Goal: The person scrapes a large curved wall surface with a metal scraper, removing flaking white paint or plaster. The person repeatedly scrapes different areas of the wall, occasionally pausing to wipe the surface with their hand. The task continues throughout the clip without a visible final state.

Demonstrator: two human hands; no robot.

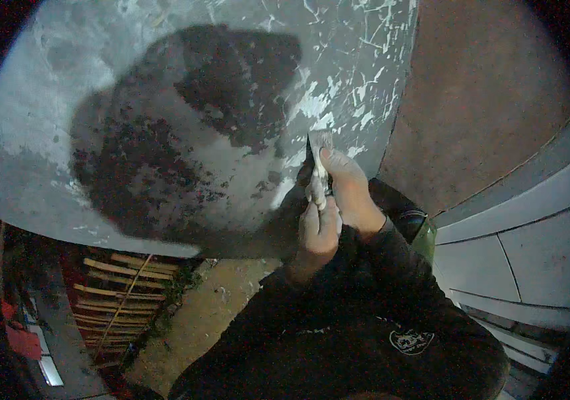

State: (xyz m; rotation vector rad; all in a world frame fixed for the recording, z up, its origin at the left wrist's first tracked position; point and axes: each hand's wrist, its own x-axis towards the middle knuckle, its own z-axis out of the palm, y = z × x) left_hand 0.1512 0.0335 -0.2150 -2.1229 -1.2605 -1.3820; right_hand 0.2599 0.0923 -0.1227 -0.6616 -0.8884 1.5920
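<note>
A flat-bladed scraper (321, 145) stands against a grey plastered surface (235, 185), its wide blade edge at a patch of flaked white coating (315, 102). My left hand (318, 230) is wrapped around the lower end of its handle, which looks smeared with white. Higher up, my right hand (352, 182) grips the scraper, the thumb lying along the base of the blade. White residue coats the fingers of both hands. Whether the blade edge actually touches the surface is hard to tell. Much of the handle is hidden by my fingers.
A large dark shadow (150, 170) falls across the grey surface. Beyond its right edge lies a brown surface (475, 90), with pale panels (525, 260) below. Wooden slats (120, 295) and a sandy strip of ground (205, 305) show at lower left. Something green (424, 242) is beside my right sleeve.
</note>
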